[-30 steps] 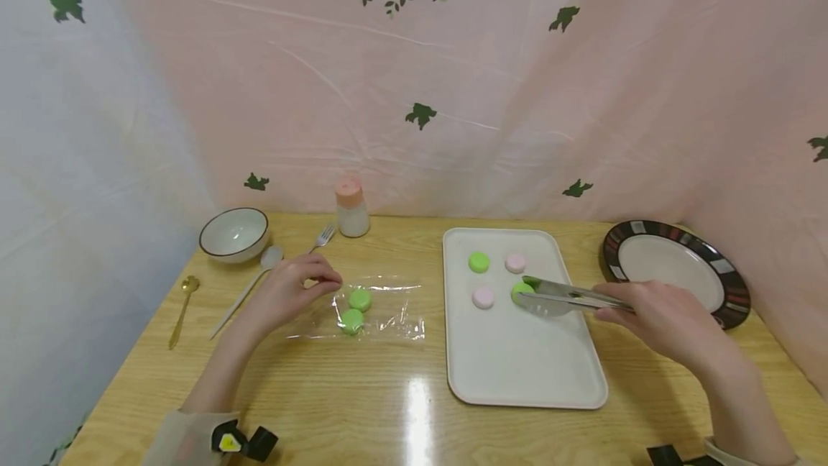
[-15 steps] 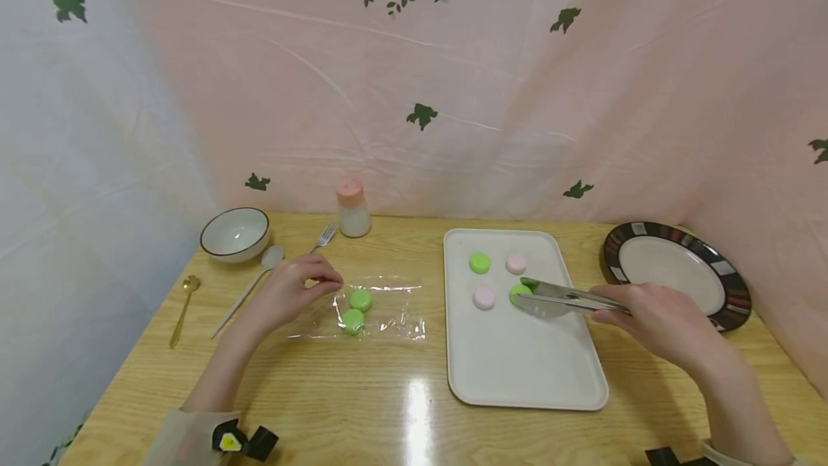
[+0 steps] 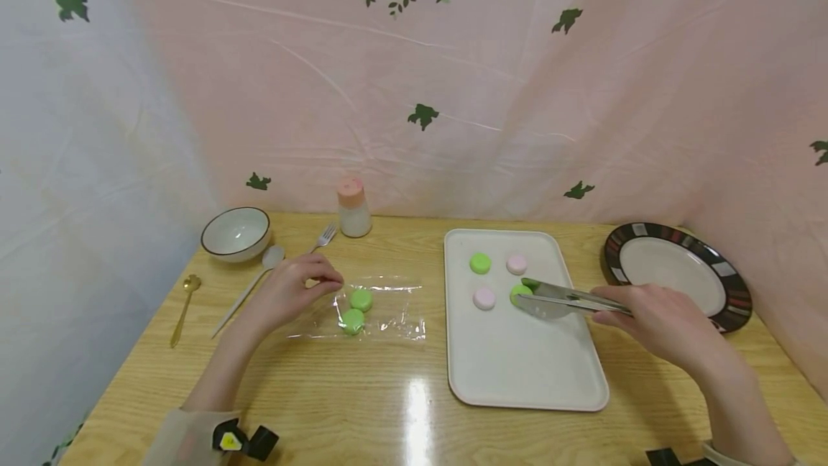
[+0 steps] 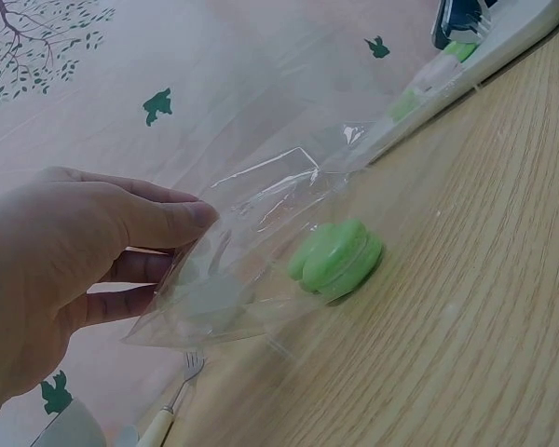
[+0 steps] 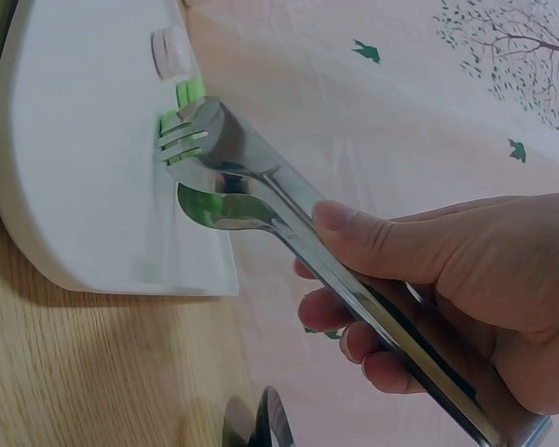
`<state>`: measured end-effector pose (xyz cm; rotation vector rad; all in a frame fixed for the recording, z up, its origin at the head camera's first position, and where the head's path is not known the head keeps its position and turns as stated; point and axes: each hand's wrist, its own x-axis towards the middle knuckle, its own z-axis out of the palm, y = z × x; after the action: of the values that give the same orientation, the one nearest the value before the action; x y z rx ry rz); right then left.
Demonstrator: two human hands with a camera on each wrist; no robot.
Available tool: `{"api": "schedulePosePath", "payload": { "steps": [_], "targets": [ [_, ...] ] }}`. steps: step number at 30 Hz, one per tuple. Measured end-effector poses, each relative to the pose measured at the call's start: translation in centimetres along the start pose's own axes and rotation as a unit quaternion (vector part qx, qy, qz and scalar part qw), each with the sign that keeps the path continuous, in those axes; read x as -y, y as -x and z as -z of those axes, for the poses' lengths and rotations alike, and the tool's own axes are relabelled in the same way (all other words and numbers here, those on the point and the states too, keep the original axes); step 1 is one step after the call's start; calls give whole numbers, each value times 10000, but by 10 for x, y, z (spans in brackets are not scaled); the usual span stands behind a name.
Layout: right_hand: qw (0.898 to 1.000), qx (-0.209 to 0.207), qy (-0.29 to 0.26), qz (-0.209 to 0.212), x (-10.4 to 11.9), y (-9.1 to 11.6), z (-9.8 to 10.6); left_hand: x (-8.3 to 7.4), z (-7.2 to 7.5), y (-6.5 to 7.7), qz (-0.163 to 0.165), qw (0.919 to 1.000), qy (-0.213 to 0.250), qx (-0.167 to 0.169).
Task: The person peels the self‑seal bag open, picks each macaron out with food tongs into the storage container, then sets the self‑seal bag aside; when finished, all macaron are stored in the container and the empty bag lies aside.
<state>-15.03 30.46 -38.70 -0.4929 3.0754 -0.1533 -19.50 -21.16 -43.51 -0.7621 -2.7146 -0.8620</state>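
In the head view my left hand [image 3: 294, 290] pinches the open edge of a clear plastic bag [image 3: 397, 308] lying on the table. Two green macarons [image 3: 361, 300] are inside it; the left wrist view shows the pinched edge [image 4: 191, 270] lifted. My right hand [image 3: 666, 322] grips metal tongs [image 3: 572, 298], thumb on one arm and fingers on the other. Their tips are around a green macaron [image 3: 520, 291] on a white tray [image 3: 524, 372]; whether they squeeze it is unclear. Another green macaron [image 3: 480, 263] and two pink macarons [image 3: 484, 299] lie nearby on the tray.
A black-rimmed plate [image 3: 673, 265] stands beyond my right hand. At the left are a bowl [image 3: 236, 234], a gold spoon [image 3: 184, 311], a white-handled spoon [image 3: 273, 257] and a fork [image 3: 325, 236]. A pink-capped shaker [image 3: 353, 208] stands near the back curtain.
The tongs and the green macaron between their tips have shifted very slightly left on the tray. My left hand and the bag have stayed in place.
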Motion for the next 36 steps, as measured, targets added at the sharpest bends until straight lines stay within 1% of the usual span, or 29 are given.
{"api": "schedulePosePath", "payload": {
  "steps": [16,25,36],
  "targets": [
    [10000,36,-54,-15,-1,1,1,-1,0,0,81,9999,-46,58],
    [9999,117,-57,-60,0,0,0,-2,1,0,35,10000,-16,20],
    [10000,-61,-67,26,-1,3,4,-1,1,0,-55,10000,-9,-43]
  ]
}}
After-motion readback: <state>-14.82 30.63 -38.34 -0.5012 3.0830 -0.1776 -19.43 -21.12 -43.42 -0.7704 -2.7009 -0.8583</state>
